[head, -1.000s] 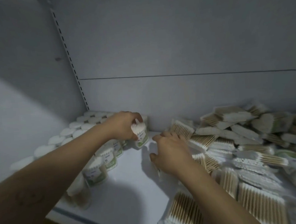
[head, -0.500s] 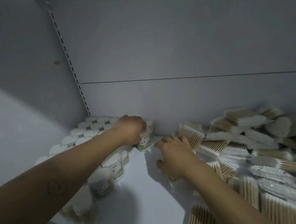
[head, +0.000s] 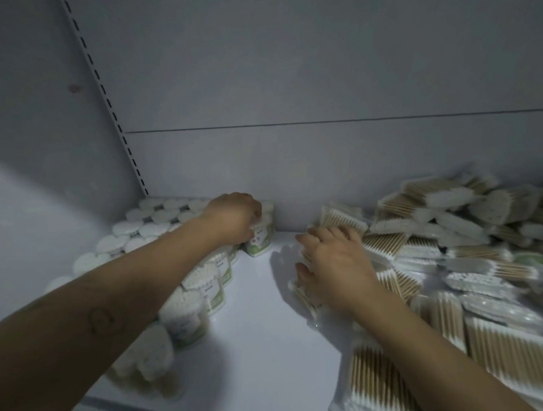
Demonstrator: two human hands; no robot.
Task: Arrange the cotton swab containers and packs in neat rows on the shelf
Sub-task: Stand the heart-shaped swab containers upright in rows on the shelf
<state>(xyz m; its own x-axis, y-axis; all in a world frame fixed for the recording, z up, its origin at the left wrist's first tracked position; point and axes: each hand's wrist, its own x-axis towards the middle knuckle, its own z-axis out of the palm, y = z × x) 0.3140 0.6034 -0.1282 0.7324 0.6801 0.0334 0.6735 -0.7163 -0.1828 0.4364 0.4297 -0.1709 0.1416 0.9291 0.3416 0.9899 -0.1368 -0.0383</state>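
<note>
My left hand (head: 233, 218), fingers curled round a container (head: 261, 237) by the back wall, should seat it upright, flush with its row on the shelf (head: 265, 339), while my right hand (head: 334, 265), fingers loosely flat, steadies the packs (head: 422, 196).

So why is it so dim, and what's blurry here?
Head view: dim overall, light pooling on the white shelf board; clear packs of wooden cotton swabs smear at the right edge; the slotted metal upright slants under the wide lens.
</note>
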